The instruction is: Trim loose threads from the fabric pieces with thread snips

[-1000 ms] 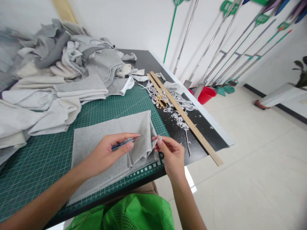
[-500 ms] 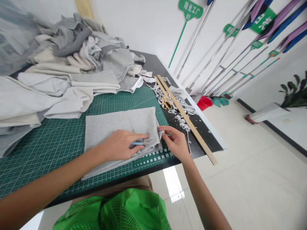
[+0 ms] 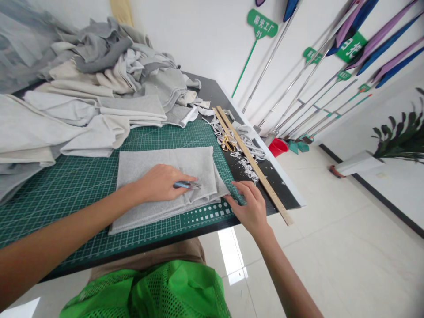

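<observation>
A folded piece of light grey fabric lies near the front edge of a green cutting mat. On top of it rests my left hand, closed around a pair of blue-handled thread snips whose tips point right. My right hand is at the fabric's right corner, thumb and index finger apart. The thumb is at or very close to the corner; whether it touches cannot be made out.
Heaped grey and white fabric covers the back left. To the right lie a wooden ruler, gold-handled scissors and thread scraps. Mops and a red bucket stand by the wall, beyond the table's white edge.
My right hand has let go of the bunched fabric edge and moved slightly right; the corner now lies flatter. My left hand, still holding the snips, has shifted up and left. The view has shifted slightly.
</observation>
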Demonstrator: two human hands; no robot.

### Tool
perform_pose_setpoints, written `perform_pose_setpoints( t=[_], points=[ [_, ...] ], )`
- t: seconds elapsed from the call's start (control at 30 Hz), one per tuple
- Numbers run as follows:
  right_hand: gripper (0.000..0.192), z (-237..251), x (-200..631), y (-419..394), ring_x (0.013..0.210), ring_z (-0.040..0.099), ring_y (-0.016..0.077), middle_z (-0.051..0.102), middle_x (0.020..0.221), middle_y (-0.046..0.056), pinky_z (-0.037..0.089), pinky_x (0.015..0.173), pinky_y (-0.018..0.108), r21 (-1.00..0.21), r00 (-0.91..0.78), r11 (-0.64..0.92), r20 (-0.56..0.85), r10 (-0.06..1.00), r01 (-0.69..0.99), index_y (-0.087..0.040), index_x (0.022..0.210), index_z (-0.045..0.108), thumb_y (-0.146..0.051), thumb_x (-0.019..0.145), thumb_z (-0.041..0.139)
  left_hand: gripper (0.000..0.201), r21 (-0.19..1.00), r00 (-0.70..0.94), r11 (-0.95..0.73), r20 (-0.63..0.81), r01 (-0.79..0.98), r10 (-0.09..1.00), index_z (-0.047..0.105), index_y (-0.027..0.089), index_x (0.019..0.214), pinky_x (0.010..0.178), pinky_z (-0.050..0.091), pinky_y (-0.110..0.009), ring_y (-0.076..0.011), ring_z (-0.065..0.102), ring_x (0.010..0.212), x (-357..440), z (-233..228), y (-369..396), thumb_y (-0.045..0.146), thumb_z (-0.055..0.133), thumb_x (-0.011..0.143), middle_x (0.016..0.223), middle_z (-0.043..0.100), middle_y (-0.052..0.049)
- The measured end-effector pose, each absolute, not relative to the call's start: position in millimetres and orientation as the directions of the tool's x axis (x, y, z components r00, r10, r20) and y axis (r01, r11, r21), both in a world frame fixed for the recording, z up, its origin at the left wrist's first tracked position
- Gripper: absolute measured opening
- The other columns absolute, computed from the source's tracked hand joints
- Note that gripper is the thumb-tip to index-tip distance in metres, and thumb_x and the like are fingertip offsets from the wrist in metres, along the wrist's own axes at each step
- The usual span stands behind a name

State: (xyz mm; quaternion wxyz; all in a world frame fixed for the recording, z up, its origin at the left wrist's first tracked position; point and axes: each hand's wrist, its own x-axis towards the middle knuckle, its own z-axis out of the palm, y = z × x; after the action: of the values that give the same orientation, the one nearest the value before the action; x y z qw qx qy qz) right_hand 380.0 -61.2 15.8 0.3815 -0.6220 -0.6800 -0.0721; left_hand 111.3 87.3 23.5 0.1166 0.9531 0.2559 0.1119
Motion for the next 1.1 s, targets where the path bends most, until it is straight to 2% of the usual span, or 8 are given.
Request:
perform_pose_setpoints(
  t=[0.07, 0.17, 0.3, 0.5, 0.63, 0.83, 0.97, 1.1],
  points=[
    [0.006, 14.1, 378.0, -63.2, 0.059, 0.061, 0.0155, 0.067, 0.069, 0.002, 0.054, 0.062, 0.03, -0.37, 0.084, 0.207, 0.634, 0.769, 0.906, -0.022, 0.086, 0.073, -0.028, 0.087, 0.074, 0.041, 0.279, 0.84, -0.84, 0.16, 0.466, 0.519, 0.067, 0.04, 0.13, 0.071, 0.043, -0.029, -0.0209, 0.071, 0.083, 110.4, 24.0, 86.9, 0.04, 0.059, 0.091, 0.093, 0.08, -0.001],
    [0.018, 12.4, 372.9, -62.4, 0.048, 0.055, 0.0118, 0.06, 0.054, -0.003, 0.047, 0.049, 0.024, -0.401, 0.08, 0.223, 0.613, 0.786, 0.889, -0.023, 0.071, 0.068, -0.028, 0.088, 0.072, 0.04, 0.28, 0.831, -0.834, 0.17, 0.475, 0.53, 0.068, 0.04, 0.13, 0.07, 0.042, -0.03, -0.0213, 0.071, 0.083, 109.7, 24.1, 85.4, 0.04, 0.057, 0.091, 0.094, 0.08, -0.002],
    [0.01, 17.9, 367.5, -56.8, 0.056, 0.067, 0.0147, 0.073, 0.067, 0.0, 0.056, 0.057, 0.027, -0.46, 0.041, 0.288, 0.584, 0.811, 0.84, -0.023, 0.08, 0.072, -0.028, 0.089, 0.072, 0.04, 0.285, 0.826, -0.831, 0.176, 0.478, 0.536, 0.068, 0.041, 0.129, 0.068, 0.04, -0.03, -0.0208, 0.07, 0.08, 109.9, 24.0, 84.6, 0.04, 0.057, 0.09, 0.092, 0.079, -0.002],
    [0.025, 27.4, 377.2, -50.5, 0.105, 0.074, 0.0223, 0.079, 0.109, 0.005, 0.061, 0.094, 0.041, -0.501, -0.233, 0.504, 0.508, 0.829, 0.703, -0.026, 0.101, 0.078, -0.013, 0.093, 0.059, 0.041, 0.285, 0.824, -0.827, 0.17, 0.484, 0.541, 0.068, 0.04, 0.129, 0.068, 0.039, -0.03, -0.0214, 0.071, 0.082, 110.0, 25.4, 83.9, 0.04, 0.056, 0.09, 0.094, 0.08, -0.002],
    [0.034, 30.3, 387.7, -46.8, 0.104, 0.074, 0.023, 0.08, 0.105, 0.003, 0.059, 0.097, 0.046, -0.464, -0.435, 0.591, 0.405, 0.804, 0.66, -0.028, 0.11, 0.077, -0.008, 0.089, 0.059, 0.041, 0.288, 0.819, -0.823, 0.17, 0.49, 0.548, 0.068, 0.04, 0.129, 0.068, 0.039, -0.03, -0.0221, 0.071, 0.084, 109.5, 25.2, 83.5, 0.038, 0.056, 0.09, 0.097, 0.08, -0.002],
    [0.035, 56.9, 382.7, -28.4, 0.106, 0.066, 0.0264, 0.076, 0.103, 0.009, 0.053, 0.096, 0.048, -0.174, -0.691, 0.709, 0.158, 0.706, 0.684, -0.021, 0.115, 0.074, -0.007, 0.093, 0.05, 0.042, 0.302, 0.823, -0.826, 0.179, 0.475, 0.539, 0.069, 0.038, 0.129, 0.069, 0.04, -0.031, -0.0231, 0.071, 0.085, 108.8, 24.6, 83.9, 0.038, 0.056, 0.089, 0.096, 0.079, -0.002],
    [0.025, 67.8, 381.3, -16.2, 0.085, 0.065, 0.0233, 0.07, 0.081, 0.007, 0.054, 0.087, 0.043, -0.269, -0.69, 0.7, 0.147, 0.709, 0.662, -0.021, 0.092, 0.075, -0.013, 0.095, 0.052, 0.042, 0.319, 0.814, -0.82, 0.192, 0.476, 0.548, 0.069, 0.038, 0.128, 0.069, 0.04, -0.03, -0.0216, 0.071, 0.085, 108.4, 24.6, 82.7, 0.037, 0.056, 0.089, 0.095, 0.079, -0.001],
    [0.022, 56.2, 390.1, -17.4, 0.099, 0.068, 0.0231, 0.074, 0.095, 0.007, 0.056, 0.092, 0.042, -0.384, -0.589, 0.653, 0.284, 0.756, 0.653, -0.023, 0.099, 0.074, -0.015, 0.095, 0.054, 0.042, 0.356, 0.812, -0.813, 0.2, 0.461, 0.548, 0.07, 0.037, 0.127, 0.069, 0.042, -0.029, -0.0197, 0.071, 0.081, 107.3, 23.9, 82.9, 0.036, 0.057, 0.088, 0.092, 0.079, 0.0]
  ],
)
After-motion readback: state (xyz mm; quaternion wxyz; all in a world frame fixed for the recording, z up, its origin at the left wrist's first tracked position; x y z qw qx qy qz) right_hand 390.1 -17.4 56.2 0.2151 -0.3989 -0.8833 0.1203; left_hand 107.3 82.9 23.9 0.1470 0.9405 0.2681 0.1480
